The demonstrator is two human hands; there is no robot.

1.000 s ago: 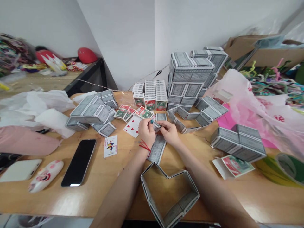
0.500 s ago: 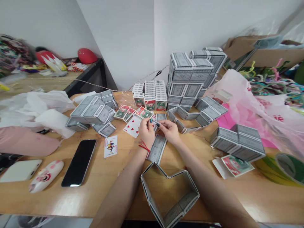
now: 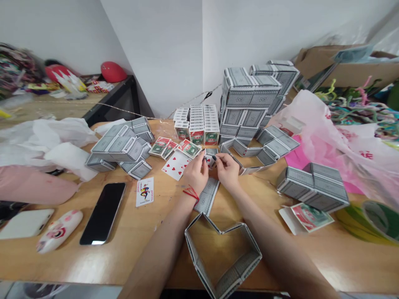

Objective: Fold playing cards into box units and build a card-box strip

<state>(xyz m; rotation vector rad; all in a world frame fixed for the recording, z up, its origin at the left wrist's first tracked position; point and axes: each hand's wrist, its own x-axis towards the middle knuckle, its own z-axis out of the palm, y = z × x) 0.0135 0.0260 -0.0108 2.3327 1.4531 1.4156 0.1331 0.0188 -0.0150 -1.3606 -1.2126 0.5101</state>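
Between my fingertips is a small playing card piece (image 3: pixel 210 161) with red marks, partly hidden. My left hand (image 3: pixel 197 172) pinches its left side, and my right hand (image 3: pixel 228 168) pinches its right side. Beneath them a strip of grey-backed cards (image 3: pixel 207 196) lies on the table. Nearer to me stands a heart-shaped frame of folded cards (image 3: pixel 246 265), between my forearms. A red heart-suit card (image 3: pixel 175 165) lies left of my left hand, beside red and green card boxes (image 3: pixel 188 148). Farther left lies a joker card (image 3: pixel 145 192) face up.
A tall stack of card blocks (image 3: pixel 249 97) and an open card frame (image 3: pixel 260 155) stand behind my right hand. More card blocks (image 3: pixel 120 143) stand left, near a black phone (image 3: pixel 103 214). At right are a card block (image 3: pixel 313 187), an open box (image 3: pixel 307 218) and yellow tape (image 3: pixel 358 222).
My hands have moved slightly apart and to the right. The piece between them now shows its red-marked face.
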